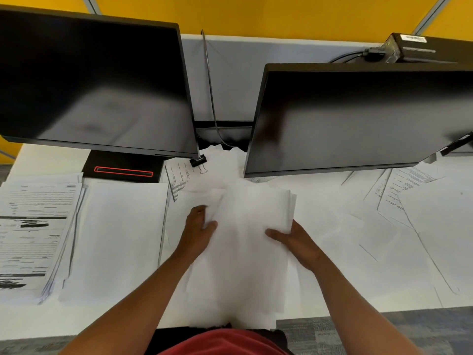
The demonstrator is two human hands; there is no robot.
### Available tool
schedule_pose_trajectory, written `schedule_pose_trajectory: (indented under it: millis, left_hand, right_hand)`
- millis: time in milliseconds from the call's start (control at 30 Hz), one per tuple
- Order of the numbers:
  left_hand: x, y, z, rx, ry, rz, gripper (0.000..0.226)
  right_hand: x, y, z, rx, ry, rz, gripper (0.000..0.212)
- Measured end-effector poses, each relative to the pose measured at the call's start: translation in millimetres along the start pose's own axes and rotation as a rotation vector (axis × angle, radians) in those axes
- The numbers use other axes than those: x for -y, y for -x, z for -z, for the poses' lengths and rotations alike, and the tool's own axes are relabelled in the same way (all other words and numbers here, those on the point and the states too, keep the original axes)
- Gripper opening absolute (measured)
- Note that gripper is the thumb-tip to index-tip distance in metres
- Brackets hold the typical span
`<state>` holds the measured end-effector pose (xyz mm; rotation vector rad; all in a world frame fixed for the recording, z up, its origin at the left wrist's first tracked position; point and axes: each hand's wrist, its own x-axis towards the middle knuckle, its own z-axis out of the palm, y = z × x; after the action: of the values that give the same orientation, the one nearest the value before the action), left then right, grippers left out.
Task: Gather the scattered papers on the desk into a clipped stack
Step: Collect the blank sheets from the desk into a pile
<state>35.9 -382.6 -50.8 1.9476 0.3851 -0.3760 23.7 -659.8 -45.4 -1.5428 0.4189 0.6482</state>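
Nearest the camera, a red garment (225,342) is cut off by the bottom edge, and 2 bare forearms reach forward from it over the white worktop (46,321). Between them a loose bundle of papers (245,252) hangs over the worktop's near edge; it is overexposed, so single sheets are hard to tell apart. The left hand (198,233) grips the bundle's left edge, thumb on top, its fingers hidden beneath the sheets. The right hand (298,242) clamps the right edge the same way, thumb across the top, fingers out of sight underneath. To the left lie a blank sheet (115,239) and a printed stack (33,234), its text too blurred to read. To the right, scattered sheets (399,213) overlap at angles. Farther back, a black binder clip (198,161) rests on more papers beside the left monitor's (94,80) lower corner. A monitor base (124,167) with a red outline sits under that screen. The right monitor (358,119) covers the sheets behind it. A cable (210,85) runs up the grey partition (230,73).
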Motion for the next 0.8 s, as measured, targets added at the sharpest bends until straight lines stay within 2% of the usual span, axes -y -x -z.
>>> schedule_pose_trajectory:
  millis: [67, 167, 233, 267, 333, 400, 500, 600, 667, 733, 800]
  left_hand:
    - [5.7, -1.9, 1.4, 0.022, 0.0, -0.089, 0.055]
    - [13.0, -7.4, 13.9, -0.19, 0.008, -0.095, 0.043]
    - [14.2, -10.3, 21.8, -0.292, -0.211, -0.07, 0.047]
    - [13.7, -14.3, 23.1, -0.276, -0.356, -0.112, 0.052]
    - [6.0, -24.7, 17.8, -0.11, -0.564, -0.218, 0.067]
    - [-10.8, -36.9, 3.6, 0.033, -0.673, -0.182, 0.079]
    - [-32.9, -45.1, -19.1, 0.041, -0.817, 0.046, 0.083]
    - [-32.8, -35.6, -33.5, 0.008, -0.76, 0.227, 0.092]
    - [-26.9, -28.5, -37.3, -0.003, -0.718, 0.264, 0.096]
    - [-23.0, -25.4, -37.1, -0.006, -0.656, 0.259, 0.091]
    - [-20.7, -23.9, -35.0, 0.001, -0.615, 0.209, 0.076]
  right_hand:
    - [-12.8, -3.8, 16.0, -0.206, 0.062, 0.009, 0.038]
    - [-19.7, 5.9, 54.8, -0.393, -0.088, -0.051, 0.027]
    - [-18.6, 19.0, 80.0, -0.492, -0.159, -0.106, 0.012]
    - [-18.5, 24.8, 91.0, -0.531, -0.144, -0.135, 0.006]
    - [-26.9, 32.4, 107.4, -0.587, -0.051, -0.197, 0.003]
    - [-37.3, 35.7, 114.4, -0.634, -0.013, -0.244, 0.006]
    - [-47.5, 40.1, 112.3, -0.674, 0.009, -0.272, 0.005]
    - [-48.5, 45.6, 99.0, -0.65, -0.037, -0.228, 0.02]
    - [-46.8, 48.7, 85.9, -0.608, -0.098, -0.188, 0.02]
    - [-48.0, 50.2, 71.3, -0.565, -0.189, -0.121, 0.006]
    - [-51.0, 44.9, 60.0, -0.541, -0.29, -0.099, 0.027]
